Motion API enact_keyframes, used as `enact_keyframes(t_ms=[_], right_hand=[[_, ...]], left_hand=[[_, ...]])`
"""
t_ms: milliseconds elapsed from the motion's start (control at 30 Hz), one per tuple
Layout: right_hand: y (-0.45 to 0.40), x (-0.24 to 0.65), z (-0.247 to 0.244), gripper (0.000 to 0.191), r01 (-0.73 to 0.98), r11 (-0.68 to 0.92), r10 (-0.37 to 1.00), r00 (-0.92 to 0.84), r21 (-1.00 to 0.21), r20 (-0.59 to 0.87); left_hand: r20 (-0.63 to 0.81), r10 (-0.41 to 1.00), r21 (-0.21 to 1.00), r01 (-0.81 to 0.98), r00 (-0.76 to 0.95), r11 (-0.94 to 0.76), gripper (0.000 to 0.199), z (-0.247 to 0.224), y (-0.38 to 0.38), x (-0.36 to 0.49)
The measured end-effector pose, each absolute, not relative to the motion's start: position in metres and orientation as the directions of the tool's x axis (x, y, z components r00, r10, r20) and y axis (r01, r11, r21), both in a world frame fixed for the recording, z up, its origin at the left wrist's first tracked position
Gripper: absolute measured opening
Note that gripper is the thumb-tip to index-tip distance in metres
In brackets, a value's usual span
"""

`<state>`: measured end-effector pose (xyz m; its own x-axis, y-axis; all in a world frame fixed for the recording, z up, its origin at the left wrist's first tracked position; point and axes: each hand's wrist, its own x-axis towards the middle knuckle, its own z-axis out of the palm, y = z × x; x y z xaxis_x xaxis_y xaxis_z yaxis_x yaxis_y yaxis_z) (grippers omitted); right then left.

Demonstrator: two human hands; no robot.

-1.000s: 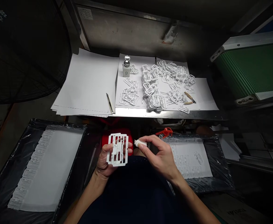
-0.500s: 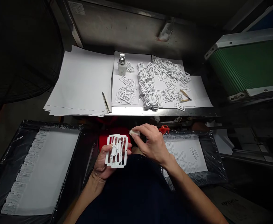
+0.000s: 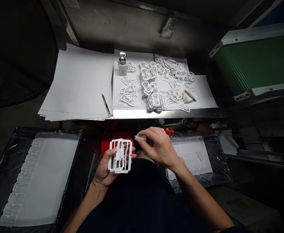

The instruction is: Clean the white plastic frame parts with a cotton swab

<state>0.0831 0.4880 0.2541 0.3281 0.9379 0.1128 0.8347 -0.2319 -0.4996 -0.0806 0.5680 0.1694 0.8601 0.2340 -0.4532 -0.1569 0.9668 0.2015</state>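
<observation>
White plastic frames with slots (image 3: 124,157), overlapping one another, are held in my left hand (image 3: 105,166), the thumb lying over their left side and fingertips showing behind the right. Just right of them, my right hand (image 3: 160,145) pinches a small crumpled whitish piece (image 3: 140,138), perhaps cloth, between thumb and fingers. The piece is apart from the frames. Beyond both hands, a stack of similar white frames (image 3: 154,101) stands on the paper-covered table, with loose heaps (image 3: 173,68) around it.
A white pump bottle (image 3: 122,66), a cutter knife (image 3: 106,104) and nippers (image 3: 190,97) are on the table. Black-wrapped boxes with paper and white parts flank me, left (image 3: 47,181) and right (image 3: 221,161). A red object (image 3: 108,140) is behind the frames. A green panel (image 3: 260,61) stands right.
The camera view has shifted slightly, moving the table and boxes a little leftward. Both hands keep nearly the same pose, still holding the frames and the whitish piece.
</observation>
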Motion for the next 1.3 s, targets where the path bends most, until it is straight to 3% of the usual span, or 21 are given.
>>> enact_keyframes(t_ms=[233,533,833,1000,1167,1300], right_hand=[[0.486,0.073,0.251,0.013,0.774,-0.26,0.911,0.394,-0.578,0.118],[0.483,0.066,0.236,0.015,0.867,-0.231,0.944,0.31,-0.441,0.116],[0.461,0.055,0.244,0.013,0.818,-0.177,0.975,0.223,-0.547,0.018],[0.457,0.049,0.248,0.012,0.793,-0.165,0.974,0.226,-0.587,0.032],[0.466,0.035,0.244,0.016,0.824,-0.079,0.987,0.143,-0.562,0.071],[0.461,0.038,0.242,0.016,0.838,-0.101,0.988,0.149,-0.536,0.046]], left_hand=[[-0.512,0.243,0.189,-0.168,0.824,0.968,0.034,0.168,0.571,-0.077],[-0.578,0.283,0.214,-0.193,0.766,0.958,0.029,0.171,0.568,-0.072],[-0.57,0.322,0.257,-0.208,0.756,0.944,0.037,0.173,0.572,-0.072],[-0.573,0.33,0.277,-0.202,0.75,0.939,0.04,0.175,0.572,-0.069],[-0.557,0.343,0.287,-0.212,0.756,0.934,0.041,0.174,0.568,-0.069],[-0.559,0.369,0.304,-0.231,0.743,0.924,0.042,0.174,0.567,-0.071]])
